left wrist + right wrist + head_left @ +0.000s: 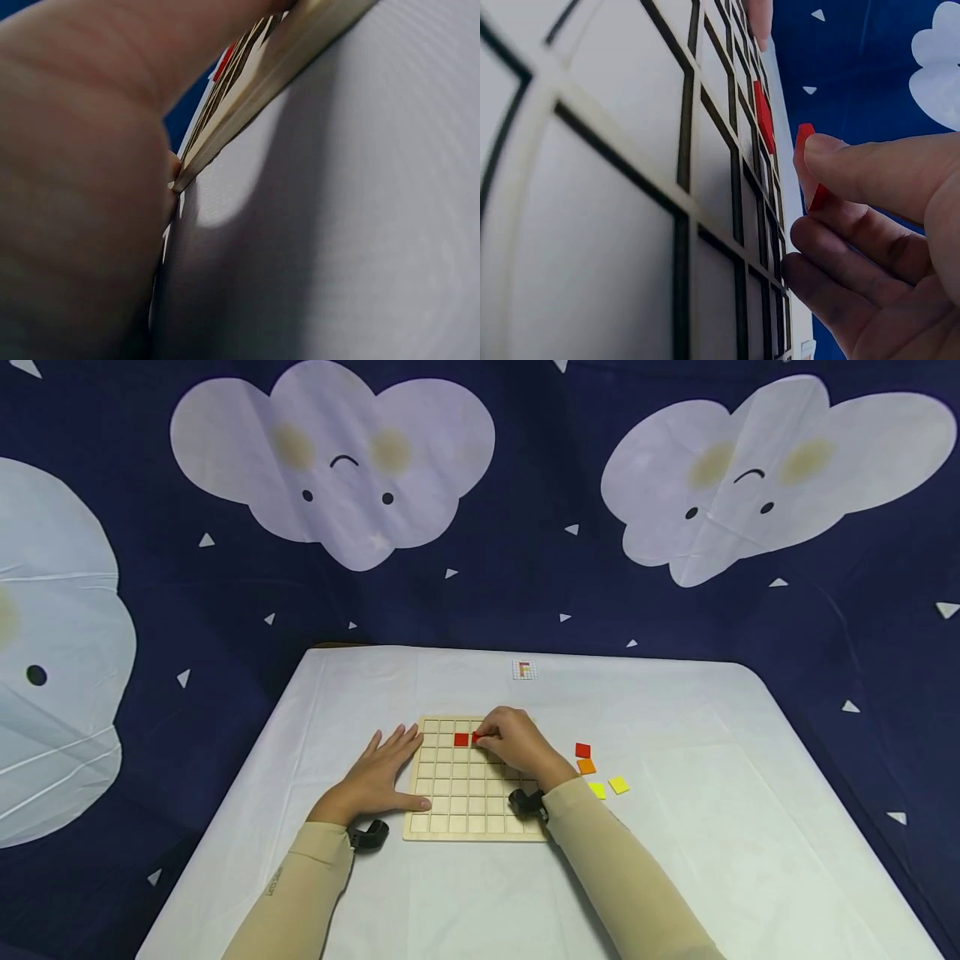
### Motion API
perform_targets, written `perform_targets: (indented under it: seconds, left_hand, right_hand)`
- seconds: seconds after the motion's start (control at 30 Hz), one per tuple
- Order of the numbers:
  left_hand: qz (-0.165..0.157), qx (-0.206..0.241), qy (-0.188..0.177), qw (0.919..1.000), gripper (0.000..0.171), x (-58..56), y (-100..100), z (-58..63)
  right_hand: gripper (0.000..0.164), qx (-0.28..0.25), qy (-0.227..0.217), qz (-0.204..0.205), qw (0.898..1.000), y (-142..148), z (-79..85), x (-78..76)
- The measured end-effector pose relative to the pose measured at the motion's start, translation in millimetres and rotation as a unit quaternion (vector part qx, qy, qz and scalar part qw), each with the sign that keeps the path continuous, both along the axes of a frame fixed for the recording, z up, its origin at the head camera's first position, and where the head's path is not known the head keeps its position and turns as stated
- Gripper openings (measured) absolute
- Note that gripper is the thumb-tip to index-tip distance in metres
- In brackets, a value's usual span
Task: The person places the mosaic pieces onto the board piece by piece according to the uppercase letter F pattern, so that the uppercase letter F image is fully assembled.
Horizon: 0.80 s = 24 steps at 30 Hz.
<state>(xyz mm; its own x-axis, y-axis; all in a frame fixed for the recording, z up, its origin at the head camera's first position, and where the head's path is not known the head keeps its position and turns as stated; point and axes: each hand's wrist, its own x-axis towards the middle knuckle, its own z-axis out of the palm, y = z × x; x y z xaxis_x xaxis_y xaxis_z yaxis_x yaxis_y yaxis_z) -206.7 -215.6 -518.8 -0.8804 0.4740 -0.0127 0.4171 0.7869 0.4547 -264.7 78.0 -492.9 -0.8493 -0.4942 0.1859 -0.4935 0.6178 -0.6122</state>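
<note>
- Left hand (375, 783): fingers spread and straight, grasping nothing, thumb across the board's near-left edge.
- Pale wooden grid board (442, 783): flat between the hands, square cells.
- Seated red tile (461, 740): flat square, far part of the board.
- Held red tile (802, 161): just right of it, tilted above the board.
- Right hand (517, 745): pinching that tile, thumb against fingers.
- Orange tile (587, 767): loose, right of the board.

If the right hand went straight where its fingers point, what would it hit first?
Probably the red tile lying on the grid board, just beyond the red piece the right hand pinches; depth is unclear, so the board could come first.
</note>
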Motion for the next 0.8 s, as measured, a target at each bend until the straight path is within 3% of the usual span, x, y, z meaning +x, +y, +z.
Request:
perform_targets:
  seconds: [0.8]
  left_hand:
    - [0.0,0.005,0.003,1.0,0.126,0.3,-0.4,-0.1]
  right_hand:
    - [0.006,0.03,0.013,-0.002,0.999,-7.5,-5.8,-2.5]
